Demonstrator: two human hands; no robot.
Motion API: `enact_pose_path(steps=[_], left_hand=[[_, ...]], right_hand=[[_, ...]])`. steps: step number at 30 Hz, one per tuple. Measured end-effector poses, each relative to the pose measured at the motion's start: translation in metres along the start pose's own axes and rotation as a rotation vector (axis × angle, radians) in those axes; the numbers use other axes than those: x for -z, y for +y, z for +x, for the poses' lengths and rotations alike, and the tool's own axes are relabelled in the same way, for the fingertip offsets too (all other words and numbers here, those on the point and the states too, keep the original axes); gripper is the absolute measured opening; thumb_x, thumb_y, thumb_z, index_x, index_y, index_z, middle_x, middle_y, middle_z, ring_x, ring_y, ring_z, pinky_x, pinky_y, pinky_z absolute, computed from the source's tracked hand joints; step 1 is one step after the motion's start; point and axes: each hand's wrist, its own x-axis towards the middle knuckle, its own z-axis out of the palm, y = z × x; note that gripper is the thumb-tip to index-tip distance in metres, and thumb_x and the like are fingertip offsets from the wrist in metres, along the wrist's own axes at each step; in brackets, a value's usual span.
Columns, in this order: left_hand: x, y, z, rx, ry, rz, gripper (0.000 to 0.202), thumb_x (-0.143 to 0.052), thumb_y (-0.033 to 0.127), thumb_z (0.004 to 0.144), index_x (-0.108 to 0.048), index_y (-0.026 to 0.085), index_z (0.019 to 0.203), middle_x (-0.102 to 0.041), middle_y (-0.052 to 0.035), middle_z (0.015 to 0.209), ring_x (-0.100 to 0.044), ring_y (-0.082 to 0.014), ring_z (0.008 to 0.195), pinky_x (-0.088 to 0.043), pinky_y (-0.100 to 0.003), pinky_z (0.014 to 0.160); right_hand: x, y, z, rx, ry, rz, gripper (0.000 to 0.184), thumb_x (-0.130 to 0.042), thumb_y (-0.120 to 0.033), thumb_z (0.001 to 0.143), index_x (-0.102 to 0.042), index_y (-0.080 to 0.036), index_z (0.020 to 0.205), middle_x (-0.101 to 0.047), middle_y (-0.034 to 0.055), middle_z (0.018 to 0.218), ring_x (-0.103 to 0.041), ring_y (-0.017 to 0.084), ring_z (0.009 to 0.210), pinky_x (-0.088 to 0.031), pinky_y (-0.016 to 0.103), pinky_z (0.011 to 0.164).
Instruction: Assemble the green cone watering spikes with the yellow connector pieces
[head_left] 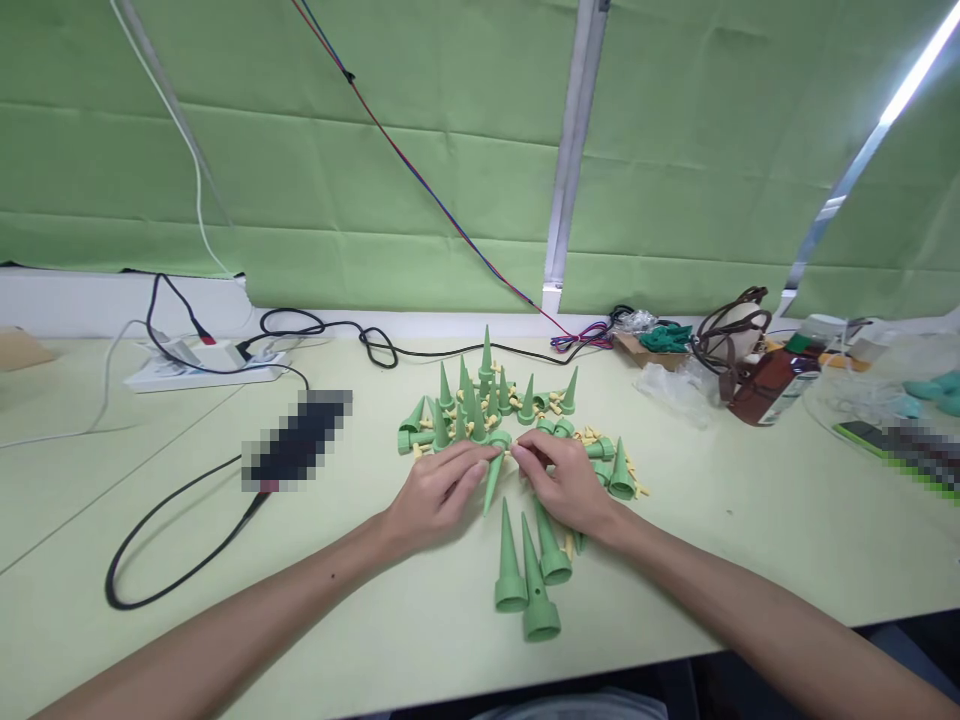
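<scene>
My left hand [442,492] is closed on a green plastic watering spike [492,486], its wide collar up and its point slanting down toward the table. Close beside the collar, my right hand [564,480] pinches a small yellow valve, mostly covered by the fingertips. Behind both hands lies a cluster of similar spikes [486,352], some standing upright and others on their sides, with yellow valves [592,437] scattered among them. Several more spikes [509,565] rest nearer the front edge, below my right hand.
A black device with a cable [296,450], blurred out, lies to the left, before a white power strip [206,375]. Toward the right stand a brown bottle [776,383], plastic wrapping [675,390] and a green-edged phone-like item [862,435]. Black cable [450,352] runs along the back.
</scene>
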Motion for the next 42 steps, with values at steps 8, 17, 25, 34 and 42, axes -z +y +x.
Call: enact_pose_path(steps=[8,17,25,34,42], left_hand=[[-0.004,0.002,-0.001,0.065,0.054,0.119,0.014,-0.055,0.017,0.094,-0.06,0.017,0.107,-0.068,-0.0017,0.081,-0.054,-0.0072,0.054,-0.045,-0.019,0.051],[-0.004,0.005,0.003,0.054,0.031,0.029,0.009,-0.051,0.016,0.095,-0.059,0.017,0.092,-0.065,-0.0054,0.086,-0.062,-0.0142,0.079,-0.05,-0.025,0.069],[-0.002,0.003,0.005,0.171,-0.061,0.028,0.024,-0.046,0.024,0.098,-0.057,0.016,0.079,-0.056,-0.0025,0.074,-0.051,-0.013,0.066,-0.042,-0.024,0.061],[-0.002,0.001,0.001,0.216,-0.067,0.07,0.021,-0.05,0.031,0.097,-0.054,0.016,0.083,-0.046,0.001,0.07,-0.043,-0.0113,0.059,-0.036,-0.023,0.053],[-0.003,0.001,-0.001,0.168,-0.021,0.083,0.026,-0.056,0.03,0.095,-0.059,0.017,0.116,-0.056,0.0,0.076,-0.049,-0.0102,0.058,-0.041,-0.022,0.054]], right_hand=[[0.001,-0.004,0.001,-0.013,0.009,0.034,0.028,-0.044,-0.025,0.101,-0.054,-0.019,0.075,-0.055,-0.002,0.065,-0.05,0.011,0.056,-0.039,0.025,0.059],[0.002,-0.006,-0.002,0.013,0.043,0.038,0.027,-0.043,-0.029,0.101,-0.057,-0.019,0.08,-0.058,-0.0002,0.067,-0.053,0.012,0.058,-0.043,0.026,0.06],[0.002,-0.008,-0.002,0.064,0.043,0.077,0.023,-0.043,-0.026,0.101,-0.058,-0.019,0.085,-0.057,-0.001,0.065,-0.053,0.012,0.056,-0.045,0.025,0.059],[0.003,-0.01,-0.002,0.08,0.023,0.076,0.026,-0.041,-0.027,0.102,-0.057,-0.02,0.083,-0.056,-0.0004,0.066,-0.053,0.013,0.057,-0.044,0.026,0.06],[0.004,-0.011,-0.001,0.114,0.04,0.044,0.022,-0.043,-0.025,0.1,-0.059,-0.019,0.085,-0.058,0.0013,0.07,-0.054,0.013,0.06,-0.044,0.027,0.06]])
